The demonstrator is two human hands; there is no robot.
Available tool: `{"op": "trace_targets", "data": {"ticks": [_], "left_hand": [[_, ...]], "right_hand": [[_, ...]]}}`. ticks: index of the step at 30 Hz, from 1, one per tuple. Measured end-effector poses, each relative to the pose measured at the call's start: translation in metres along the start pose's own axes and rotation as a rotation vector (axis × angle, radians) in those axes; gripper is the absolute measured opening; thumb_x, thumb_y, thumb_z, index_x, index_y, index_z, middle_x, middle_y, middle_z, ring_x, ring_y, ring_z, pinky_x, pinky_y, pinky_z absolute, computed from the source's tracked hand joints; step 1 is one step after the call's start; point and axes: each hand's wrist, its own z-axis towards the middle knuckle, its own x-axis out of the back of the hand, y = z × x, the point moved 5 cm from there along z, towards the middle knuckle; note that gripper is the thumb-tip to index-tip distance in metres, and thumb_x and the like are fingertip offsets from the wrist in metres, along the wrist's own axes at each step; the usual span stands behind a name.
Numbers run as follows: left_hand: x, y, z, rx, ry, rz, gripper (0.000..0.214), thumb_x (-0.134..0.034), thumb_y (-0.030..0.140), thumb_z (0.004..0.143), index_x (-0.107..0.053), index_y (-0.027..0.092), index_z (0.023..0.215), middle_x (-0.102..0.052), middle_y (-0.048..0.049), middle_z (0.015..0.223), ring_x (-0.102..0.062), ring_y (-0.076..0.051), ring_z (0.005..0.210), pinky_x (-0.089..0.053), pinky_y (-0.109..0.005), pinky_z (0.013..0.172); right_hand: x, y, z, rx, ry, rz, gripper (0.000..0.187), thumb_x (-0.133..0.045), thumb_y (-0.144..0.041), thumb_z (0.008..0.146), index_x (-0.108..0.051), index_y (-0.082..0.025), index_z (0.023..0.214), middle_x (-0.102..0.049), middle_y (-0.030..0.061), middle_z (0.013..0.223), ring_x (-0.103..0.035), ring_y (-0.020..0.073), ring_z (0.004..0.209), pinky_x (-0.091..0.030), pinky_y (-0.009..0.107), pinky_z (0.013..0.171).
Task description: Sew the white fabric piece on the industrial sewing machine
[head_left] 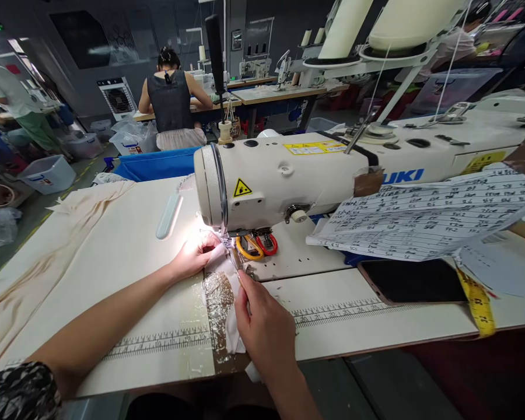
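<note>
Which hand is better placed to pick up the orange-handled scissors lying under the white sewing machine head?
Probably the right hand. It pinches the small white fabric piece just below the orange-handled scissors, on their side. The left hand lies left of the needle, with the fabric between.

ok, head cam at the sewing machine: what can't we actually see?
- Needle, head view: hidden behind the left hand and lamp glare.
- White fabric piece: partly under the right hand.
- Paper sheet: figures too small.
- Scissors: blades under the sewing machine.
</note>
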Motion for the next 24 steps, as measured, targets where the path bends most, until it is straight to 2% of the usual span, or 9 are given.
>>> {"op": "trace_targets", "data": {"ticks": [12, 19, 24], "left_hand": [[0.0003, 0.0022, -0.0011, -0.013, -0.025, -0.004, 0.031, -0.056, 0.043, 0.091, -0.066, 0.015, 0.080, -0.063, -0.0091, 0.085, -0.059, -0.022, 0.083, -0.053, -0.035, 0.075], [-0.0019, 0.0055, -0.0006, -0.045, -0.042, -0.002, 0.032, -0.056, 0.044, 0.092, -0.063, 0.016, 0.077, -0.063, -0.0083, 0.083, -0.059, -0.021, 0.081, -0.054, -0.035, 0.072], [-0.0013, 0.0051, -0.0025, -0.027, -0.022, 0.148, 0.029, -0.055, 0.044, 0.091, -0.063, 0.017, 0.085, -0.064, -0.0064, 0.086, -0.059, -0.020, 0.079, -0.054, -0.035, 0.076]], "right_hand": [[-0.0003, 0.0013, 0.0004, 0.005, -0.023, 0.003, 0.036, -0.039, -0.018, 0.103, -0.070, -0.013, 0.119, -0.076, 0.0052, 0.091, -0.067, 0.0131, 0.064, -0.044, 0.023, 0.053], [-0.0008, -0.0009, 0.0032, 0.020, -0.007, -0.015, 0.039, -0.033, -0.017, 0.106, -0.069, -0.010, 0.118, -0.075, 0.0056, 0.088, -0.064, 0.0118, 0.057, -0.039, 0.025, 0.049], [0.0002, -0.0022, 0.0030, 0.036, 0.020, -0.039, 0.038, -0.033, -0.018, 0.108, -0.068, -0.011, 0.118, -0.073, 0.0035, 0.084, -0.064, 0.0115, 0.059, -0.040, 0.025, 0.051]]}}
